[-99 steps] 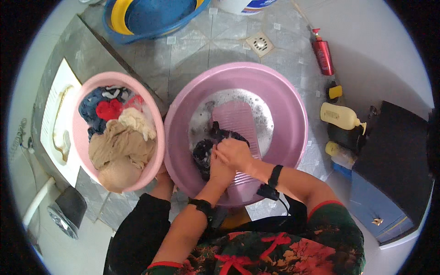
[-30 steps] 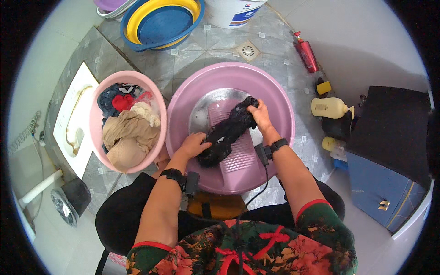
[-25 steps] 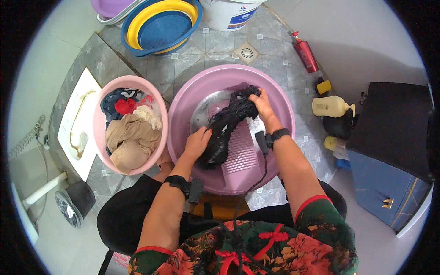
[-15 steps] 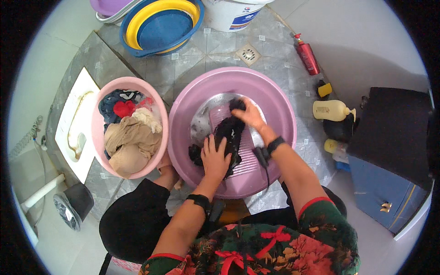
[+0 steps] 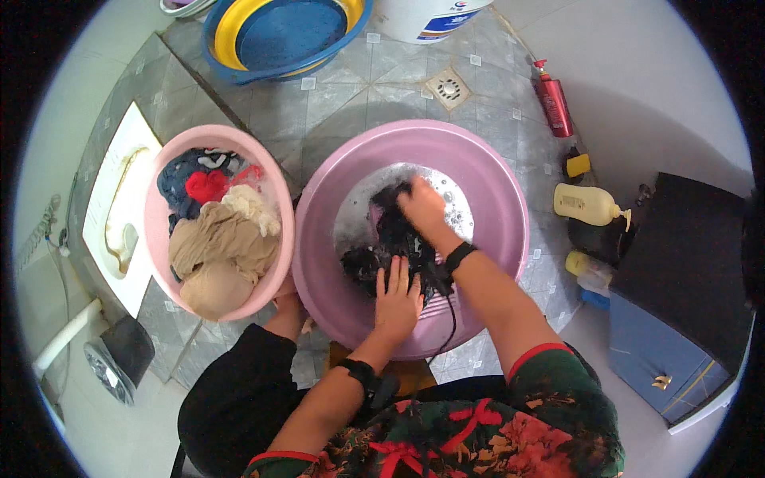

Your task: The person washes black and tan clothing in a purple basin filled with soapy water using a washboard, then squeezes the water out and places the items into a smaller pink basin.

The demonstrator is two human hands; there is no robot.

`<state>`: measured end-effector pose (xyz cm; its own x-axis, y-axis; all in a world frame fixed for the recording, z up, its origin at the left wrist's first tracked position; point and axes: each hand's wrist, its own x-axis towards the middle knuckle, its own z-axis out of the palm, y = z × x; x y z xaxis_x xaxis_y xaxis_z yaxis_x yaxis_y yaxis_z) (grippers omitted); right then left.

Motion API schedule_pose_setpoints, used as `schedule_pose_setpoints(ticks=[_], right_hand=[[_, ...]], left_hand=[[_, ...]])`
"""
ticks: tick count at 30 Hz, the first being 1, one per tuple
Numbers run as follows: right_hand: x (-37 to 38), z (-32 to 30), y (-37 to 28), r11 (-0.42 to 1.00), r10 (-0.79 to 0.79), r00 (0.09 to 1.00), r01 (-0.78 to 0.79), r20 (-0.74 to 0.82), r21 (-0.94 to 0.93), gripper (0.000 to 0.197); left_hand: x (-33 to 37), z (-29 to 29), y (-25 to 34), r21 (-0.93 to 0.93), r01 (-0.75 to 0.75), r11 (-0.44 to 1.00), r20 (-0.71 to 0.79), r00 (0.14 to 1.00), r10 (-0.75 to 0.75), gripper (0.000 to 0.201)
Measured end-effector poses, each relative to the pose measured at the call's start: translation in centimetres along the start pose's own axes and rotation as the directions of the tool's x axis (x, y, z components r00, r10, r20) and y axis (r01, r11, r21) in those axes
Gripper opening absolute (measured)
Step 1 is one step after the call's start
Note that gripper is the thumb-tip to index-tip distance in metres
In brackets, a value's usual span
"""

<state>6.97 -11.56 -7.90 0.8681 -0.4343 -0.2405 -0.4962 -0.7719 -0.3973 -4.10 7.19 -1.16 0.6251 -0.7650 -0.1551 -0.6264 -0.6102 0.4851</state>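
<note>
A wet black garment (image 5: pixel 390 227) lies bunched over the ribbed washboard (image 5: pixel 446 307) inside a large mauve basin (image 5: pixel 498 207). Sudsy water (image 5: pixel 355 211) pools around it. My left hand (image 5: pixel 397 299) presses on the near end of the garment, its fingers stretched out flat. At the far end, my right hand (image 5: pixel 422 209) is curled over the fabric and grips it, slightly blurred. A small black device with a cord (image 5: pixel 440 280) shows by my right wrist, above the washboard.
Left of the basin, a pink tub (image 5: pixel 153 231) holds several clothes next to a squat toilet (image 5: pixel 103 231). A blue and yellow basin (image 5: pixel 287 32) and a white bucket (image 5: pixel 426 20) stand at the back. Bottles, including a cream pump bottle (image 5: pixel 586 205), and a blue cabinet (image 5: pixel 661 342) line the right.
My right hand has closed on the garment's far end, and the fabric is more bunched. My left hand has shifted slightly right. More suds show. The whole view has shifted a little.
</note>
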Motion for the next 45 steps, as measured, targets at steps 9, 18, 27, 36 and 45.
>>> schedule_pose_setpoints(ticks=[9,18,27,36,45], right_hand=[[-8.0,-3.3,-0.3,0.797,-0.604,0.753,0.573,0.261,0.191,0.028],[1.1,-3.1,2.0,0.983,-0.178,0.982,0.180,0.063,-0.029,0.032],[0.8,-1.7,0.1,0.949,-0.280,0.955,0.291,0.101,-0.119,0.035],[-6.7,-3.9,-1.8,0.911,-0.410,0.886,0.385,0.218,0.147,0.039],[2.9,-0.8,0.6,0.955,-0.263,0.965,0.258,-0.015,-0.147,0.031]], left_hand=[[0.5,0.5,0.3,-0.233,-0.106,0.967,0.000,0.994,0.109,0.037],[1.4,0.3,1.1,-0.230,-0.123,0.965,-0.023,0.992,0.121,0.039],[1.2,0.2,0.7,-0.278,-0.074,0.958,-0.031,0.997,0.068,0.038],[0.4,0.2,0.4,-0.254,-0.037,0.967,-0.007,0.999,0.036,0.041],[1.3,0.7,1.4,-0.246,-0.082,0.966,-0.086,0.994,0.062,0.038]])
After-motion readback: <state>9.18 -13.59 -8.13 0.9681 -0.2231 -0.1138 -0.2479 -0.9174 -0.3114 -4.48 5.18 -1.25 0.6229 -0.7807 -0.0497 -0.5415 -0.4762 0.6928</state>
